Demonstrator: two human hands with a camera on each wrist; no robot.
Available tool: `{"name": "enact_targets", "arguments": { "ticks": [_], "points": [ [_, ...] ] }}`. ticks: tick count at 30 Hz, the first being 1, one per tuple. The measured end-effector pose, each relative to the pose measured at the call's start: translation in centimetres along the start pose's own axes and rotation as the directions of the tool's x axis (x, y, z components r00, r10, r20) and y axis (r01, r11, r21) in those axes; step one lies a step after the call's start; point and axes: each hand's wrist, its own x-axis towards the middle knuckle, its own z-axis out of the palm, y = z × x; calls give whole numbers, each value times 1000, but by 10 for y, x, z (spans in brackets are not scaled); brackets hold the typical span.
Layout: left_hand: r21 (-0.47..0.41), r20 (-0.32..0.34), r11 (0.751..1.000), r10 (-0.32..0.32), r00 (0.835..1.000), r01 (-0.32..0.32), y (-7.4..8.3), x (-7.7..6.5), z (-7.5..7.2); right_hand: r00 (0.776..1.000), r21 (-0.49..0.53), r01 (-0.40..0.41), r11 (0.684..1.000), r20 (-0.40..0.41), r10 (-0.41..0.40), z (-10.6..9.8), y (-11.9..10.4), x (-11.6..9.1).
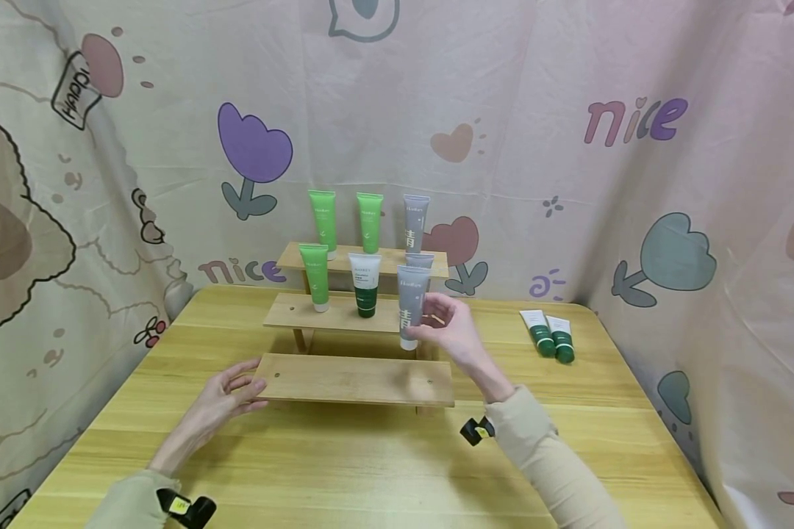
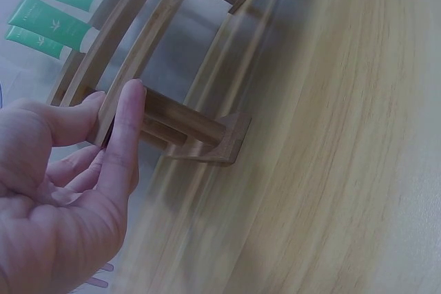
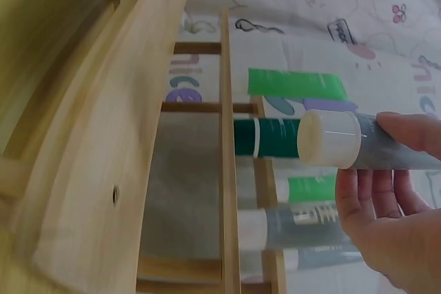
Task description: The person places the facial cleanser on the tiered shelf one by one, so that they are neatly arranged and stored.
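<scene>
My right hand [image 1: 455,329] holds a grey-blue squeeze tube [image 1: 412,303], cap down, in front of the right end of the middle step. In the right wrist view the tube's white cap [image 3: 331,138] points toward the wooden stepped stand [image 3: 96,142], with thumb and fingers on opposite sides of the tube. Another grey-blue tube [image 1: 420,260] stands behind it, mostly hidden. My left hand [image 1: 228,389] pinches the left end of the stand's lowest step [image 1: 357,379], thumb above and fingers below, as the left wrist view shows. That step bears no tubes.
On the top step stand two green tubes [image 1: 370,222] and a grey-blue tube [image 1: 415,220]. The middle step also bears a green tube [image 1: 316,276] and a white-and-dark-green tube [image 1: 365,283]. Two more white-and-green tubes [image 1: 548,336] lie at the table's right. A patterned curtain [image 1: 523,162] hangs behind.
</scene>
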Motion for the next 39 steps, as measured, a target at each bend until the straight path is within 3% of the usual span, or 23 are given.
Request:
{"name": "enact_targets", "arguments": {
  "ticks": [17, 30, 39],
  "points": [
    [0, 4, 1000, 16, 1000, -16, 0, -1, -1, 993, 14, 61, 998, 103, -62, 58, 20, 17],
    [11, 3, 1000, 15, 1000, -15, 1, -1, 0, 987, -84, 45, 995, 160, -31, 94, 35, 25],
    [33, 12, 999, 21, 1000, -21, 1, -1, 0, 978, -78, 41, 996, 207, -24, 116, 41, 24]
  ]
}}
